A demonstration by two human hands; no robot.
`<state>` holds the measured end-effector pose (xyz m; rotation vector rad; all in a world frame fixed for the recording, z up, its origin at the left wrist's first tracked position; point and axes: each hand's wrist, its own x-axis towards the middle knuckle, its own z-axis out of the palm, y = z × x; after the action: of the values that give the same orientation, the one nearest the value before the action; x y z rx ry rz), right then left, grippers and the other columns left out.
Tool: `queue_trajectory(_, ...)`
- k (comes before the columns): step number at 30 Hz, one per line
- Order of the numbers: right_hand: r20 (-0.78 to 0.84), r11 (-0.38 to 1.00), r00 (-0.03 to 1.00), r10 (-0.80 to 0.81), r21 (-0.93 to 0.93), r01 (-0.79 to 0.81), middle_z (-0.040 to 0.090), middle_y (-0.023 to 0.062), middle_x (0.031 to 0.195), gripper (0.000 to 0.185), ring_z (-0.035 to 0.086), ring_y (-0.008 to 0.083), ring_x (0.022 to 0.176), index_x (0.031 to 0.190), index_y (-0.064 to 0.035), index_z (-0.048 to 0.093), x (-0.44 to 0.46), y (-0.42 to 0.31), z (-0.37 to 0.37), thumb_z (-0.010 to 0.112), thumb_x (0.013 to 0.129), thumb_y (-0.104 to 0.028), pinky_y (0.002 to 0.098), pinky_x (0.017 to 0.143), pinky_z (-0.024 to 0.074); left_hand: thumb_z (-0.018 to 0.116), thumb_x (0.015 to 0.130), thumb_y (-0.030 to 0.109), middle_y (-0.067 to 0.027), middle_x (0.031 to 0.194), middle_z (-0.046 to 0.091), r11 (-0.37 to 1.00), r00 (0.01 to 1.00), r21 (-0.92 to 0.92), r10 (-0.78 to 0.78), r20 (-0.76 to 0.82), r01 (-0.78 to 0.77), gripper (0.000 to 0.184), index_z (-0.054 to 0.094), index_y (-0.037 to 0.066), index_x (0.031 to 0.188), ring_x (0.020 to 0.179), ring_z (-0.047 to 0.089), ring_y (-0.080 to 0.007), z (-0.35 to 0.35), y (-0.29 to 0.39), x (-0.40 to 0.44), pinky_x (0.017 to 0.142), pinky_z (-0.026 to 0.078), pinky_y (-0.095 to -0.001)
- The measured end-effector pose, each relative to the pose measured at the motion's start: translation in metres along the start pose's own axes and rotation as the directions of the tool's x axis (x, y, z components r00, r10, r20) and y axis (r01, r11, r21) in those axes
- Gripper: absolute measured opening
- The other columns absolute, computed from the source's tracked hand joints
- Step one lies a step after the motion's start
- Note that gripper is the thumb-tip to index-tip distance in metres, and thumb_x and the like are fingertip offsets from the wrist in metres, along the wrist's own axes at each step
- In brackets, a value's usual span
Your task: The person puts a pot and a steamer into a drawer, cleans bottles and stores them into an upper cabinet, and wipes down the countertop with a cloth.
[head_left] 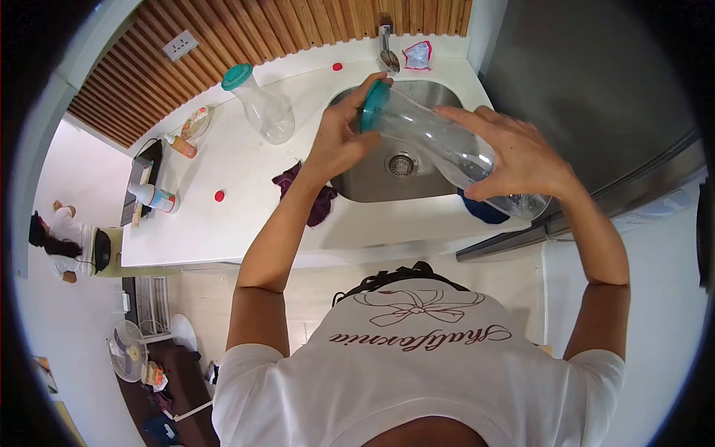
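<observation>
A clear, waisted plastic bottle (432, 132) slanted over the stainless-steel sink (361, 175), the left hand (344, 135) clamped on its round teal lid (374, 106), the right hand (523, 155) on its body, fingers spread. A clear teal-lidded bottle (266, 110) stood at nine-thirty from the sink. Script ending "alifornia" crossed the white T-shirt (417, 376), upside down; at nine, the white bottle's (153, 198) blue-and-red label was illegible.

Clear teal-lidded carafe (436, 134), tilted over sink (366, 181)

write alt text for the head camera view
A person holds a clear bottle tilted over a steel sink, left hand at its teal lid, right hand around its lower body. A similar bottle stands on the counter.
</observation>
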<state>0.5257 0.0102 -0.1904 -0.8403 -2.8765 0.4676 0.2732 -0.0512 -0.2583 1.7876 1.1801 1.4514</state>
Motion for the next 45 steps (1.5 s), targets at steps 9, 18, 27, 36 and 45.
queue_trajectory(9, 0.028, 0.992, 0.998, -0.063, -0.109, 0.065, 0.052, 0.0149, 0.096, 0.099, 0.056, 0.0317, 0.090, 0.138, -0.0229, 0.033, 0.001, -0.004, 0.001, 0.073, 0.048, -0.027, 0.0419, 0.075, 0.0449, 0.042, 0.056, -0.018, -0.0119, 0.132, 0.047, 0.994, 0.997, -0.087, -0.070, -0.034, 0.067, 0.079, 0.038, -0.004, 0.134, 0.118, 0.046, -0.0153, -0.002, 0.010, -0.013, 0.096, 0.034, -0.0242)
queue_trajectory(18, -0.003, 0.975, 0.995, -0.105, -0.198, 0.102, 0.051, 0.0140, 0.098, 0.100, 0.056, 0.0318, 0.091, 0.139, -0.0258, 0.033, -0.001, -0.011, 0.007, 0.075, 0.048, -0.024, 0.0416, 0.075, 0.0460, 0.049, 0.061, -0.015, -0.0084, 0.132, 0.046, 1.000, 1.000, -0.028, -0.015, -0.012, 0.015, 0.077, 0.037, 0.001, 0.136, 0.116, 0.046, -0.0147, -0.008, 0.010, -0.026, 0.095, 0.035, -0.0240)
queue_trajectory(27, -0.132, 0.770, 0.943, -0.306, -0.617, 0.164, 0.052, 0.0073, 0.111, 0.090, 0.052, 0.0275, 0.102, 0.132, -0.0348, 0.042, 0.016, 0.003, -0.008, 0.076, 0.053, -0.005, 0.0402, 0.088, 0.0452, 0.061, 0.074, -0.008, -0.0150, 0.136, 0.039, 0.984, 0.973, -0.029, 0.169, -0.155, -0.176, 0.067, 0.035, -0.001, 0.135, 0.126, 0.038, -0.0234, 0.018, -0.009, -0.033, 0.104, 0.034, -0.0378)
queue_trajectory(36, -0.171, 0.549, 0.897, -0.407, -0.831, 0.091, 0.049, 0.0011, 0.125, 0.079, 0.045, 0.0206, 0.117, 0.131, -0.0232, 0.043, 0.038, 0.014, -0.009, 0.071, 0.062, 0.003, 0.0390, 0.104, 0.0323, 0.064, 0.080, 0.000, -0.0152, 0.128, 0.048, 0.681, 0.949, -0.697, -0.314, -0.003, 0.223, 0.059, 0.037, -0.004, 0.132, 0.113, 0.051, -0.0219, -0.004, -0.030, -0.027, 0.092, 0.045, -0.0318)
queue_trajectory(45, -0.210, 0.426, 0.754, -0.623, -0.899, 0.101, 0.048, -0.0014, 0.128, 0.072, 0.043, 0.0194, 0.119, 0.130, -0.0278, 0.045, 0.060, 0.034, -0.016, 0.067, 0.067, -0.001, 0.0404, 0.106, 0.0288, 0.047, 0.070, -0.011, -0.0173, 0.122, 0.052, 0.622, 0.952, -0.754, -0.306, 0.015, 0.212, 0.063, 0.036, -0.006, 0.133, 0.106, 0.057, -0.0249, 0.002, -0.032, -0.011, 0.093, 0.046, -0.0462)
